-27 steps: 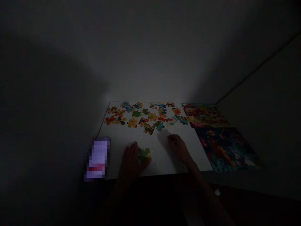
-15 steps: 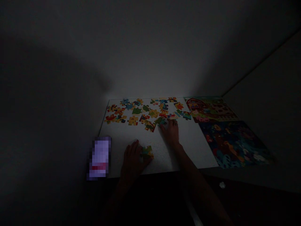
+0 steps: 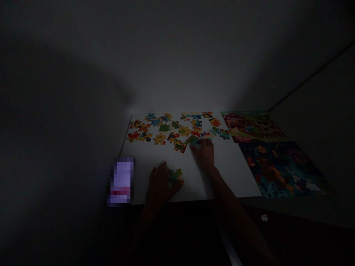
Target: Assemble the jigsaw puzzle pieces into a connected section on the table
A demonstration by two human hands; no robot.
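- The left hand (image 3: 162, 183) lies low and flat on the board, fingers loosely spread, its edge against a small joined cluster of jigsaw pieces (image 3: 176, 177); it shows no grip on anything.
- A blurred, pixelated rectangle (image 3: 121, 181) sits off the near left corner of the white pebbled board (image 3: 227, 173); what it is cannot be told.
- Thin cardboard jigsaw pieces (image 3: 166, 129), knobbed and socketed, lie flat and scattered in reds, greens, yellows and blues across the board's far half.
- The right hand (image 3: 203, 153) is narrowed, its fingertips (image 3: 194, 146) down among the nearest pieces; the dimness hides whether they pinch one.
- Further right lie two printed picture sheets: a red barn scene (image 3: 252, 127) and, nearer, a dark blue-toned scene (image 3: 280, 170).
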